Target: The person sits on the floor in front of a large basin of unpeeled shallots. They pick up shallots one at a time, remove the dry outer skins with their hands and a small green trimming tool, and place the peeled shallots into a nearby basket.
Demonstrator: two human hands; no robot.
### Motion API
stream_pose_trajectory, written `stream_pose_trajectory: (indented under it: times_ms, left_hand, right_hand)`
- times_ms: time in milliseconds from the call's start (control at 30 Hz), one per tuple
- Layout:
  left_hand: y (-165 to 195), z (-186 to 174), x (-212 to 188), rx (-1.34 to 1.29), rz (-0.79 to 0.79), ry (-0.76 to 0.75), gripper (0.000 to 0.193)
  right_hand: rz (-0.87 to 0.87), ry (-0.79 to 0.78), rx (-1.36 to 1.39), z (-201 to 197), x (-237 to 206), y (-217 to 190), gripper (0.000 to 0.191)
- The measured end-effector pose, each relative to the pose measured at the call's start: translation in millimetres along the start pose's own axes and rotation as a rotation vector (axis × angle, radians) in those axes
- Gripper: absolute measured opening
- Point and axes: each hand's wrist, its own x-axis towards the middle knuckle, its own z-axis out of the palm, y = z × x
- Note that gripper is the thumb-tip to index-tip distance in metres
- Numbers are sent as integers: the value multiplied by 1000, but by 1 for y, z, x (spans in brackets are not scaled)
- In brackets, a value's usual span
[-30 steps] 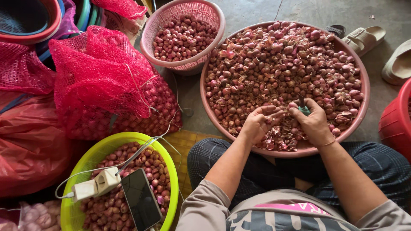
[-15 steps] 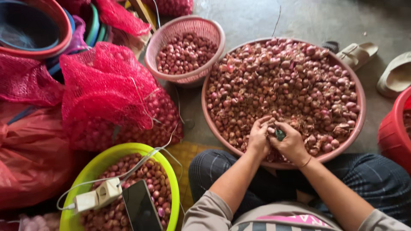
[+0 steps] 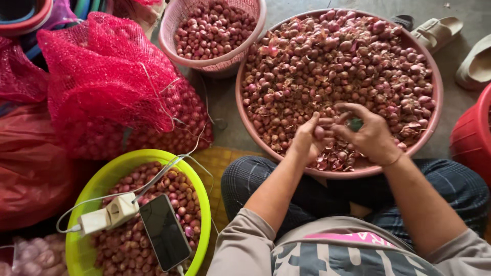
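Left hand [image 3: 308, 138] pinches small red shallot [image 3: 319, 133] over big pink plastic basin [image 3: 245, 115]. Right hand [image 3: 371, 134] curls round small green-handled tool [image 3: 355, 123], blade hidden. Best: pinch tight, peel slow, skins drop in basin.

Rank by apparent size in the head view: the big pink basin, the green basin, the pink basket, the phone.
1. Big pink basin, largest.
2. Green basin, though cut off by the frame and nearer the camera.
3. Pink basket, top cropped, so unsure against the green basin.
4. Phone, smallest.
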Motion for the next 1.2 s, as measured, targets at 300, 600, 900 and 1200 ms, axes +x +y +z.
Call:
stream_pose_trajectory:
  times_ms: [300,600,900,1200]
  left_hand:
    - [-6,-41,16,643,200,126,24]
    - [-27,-13,2,747,216,-58,24]
    - [-20,-19,1,477,178,-172,35]
    - [-29,-30,13,407,235,-181,29]
  right_hand:
    - [218,-264,-642,21,-26,54,32]
    - [-78,66,-155,12,-18,44,29]
    - [257,130,478,14,-17,61,23]
    - [-9,126,273,15,-17,46,42]
